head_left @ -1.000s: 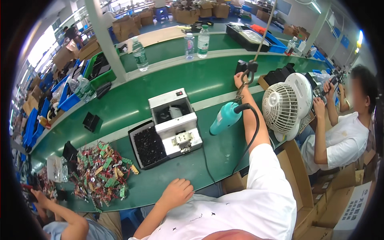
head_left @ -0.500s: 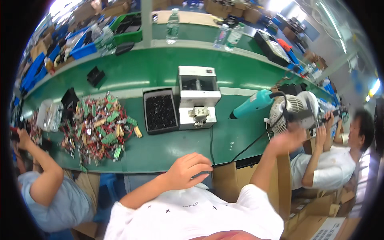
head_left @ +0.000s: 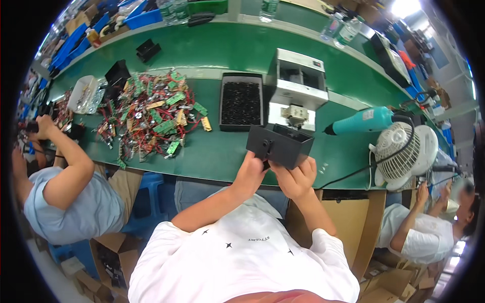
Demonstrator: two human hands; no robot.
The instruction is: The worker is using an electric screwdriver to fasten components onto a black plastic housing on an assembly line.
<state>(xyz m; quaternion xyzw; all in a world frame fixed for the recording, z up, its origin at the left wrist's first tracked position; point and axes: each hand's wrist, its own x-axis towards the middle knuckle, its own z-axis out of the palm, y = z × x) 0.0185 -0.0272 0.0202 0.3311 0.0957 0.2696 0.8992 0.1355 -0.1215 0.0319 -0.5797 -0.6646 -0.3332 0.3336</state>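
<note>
Over the near edge of the bench I hold a black open-topped plastic box (head_left: 280, 146), tilted, with a small round hole and fitting in its front wall. My left hand (head_left: 249, 174) grips its lower left side. Fingers of my right hand (head_left: 297, 178) are closed round its lower right; the fingertips are partly hidden. Just beyond the box stands a white bench machine (head_left: 298, 92) with a metal block at its front. Left of that lies a shallow tray (head_left: 241, 127) full of small black parts. A teal electric screwdriver (head_left: 361, 121) is to the right.
A heap of green circuit boards with red wires (head_left: 156, 113) covers the left of the green bench (head_left: 202, 161). A white fan (head_left: 399, 151) and a black cable stand right. Co-workers sit on both sides. Bottles and blue bins line the shelf. A cardboard box (head_left: 348, 222) is below.
My left hand was empty near my chest, and my right hand was a blur out by the fan. Both have come together on the black box. The view has shifted too.
</note>
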